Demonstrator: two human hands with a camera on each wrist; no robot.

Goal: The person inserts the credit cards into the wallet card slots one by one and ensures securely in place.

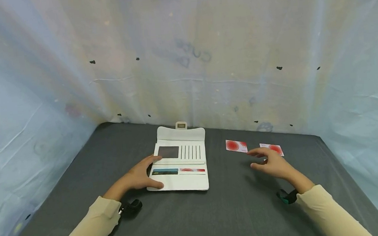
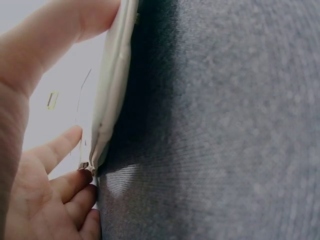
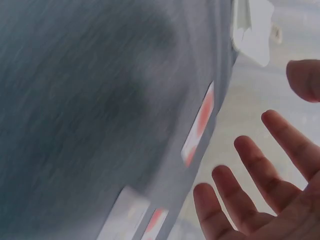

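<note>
An open white wallet (image 1: 177,185) lies on the dark table. A blue and dark card (image 1: 165,171) shows in its lower left pocket, a red and white card (image 1: 192,170) in the lower right one. My left hand (image 1: 143,175) rests at the wallet's left edge, thumb on the lower panel and forefinger by the dark window (image 1: 168,151). My right hand (image 1: 272,163) hovers with spread, empty fingers near a red-patterned card (image 1: 232,146). Another red-patterned card (image 1: 276,149) lies just beyond that hand. A pale card (image 3: 124,216) appears in the right wrist view, mostly hidden in the head view.
The wallet's top flap with its clasp tab (image 1: 181,125) points towards the back edge of the table. Pale patterned cloth (image 1: 199,76) hangs behind the table (image 1: 217,219) and at both sides. Dark wrist devices (image 1: 131,207) sit below both hands.
</note>
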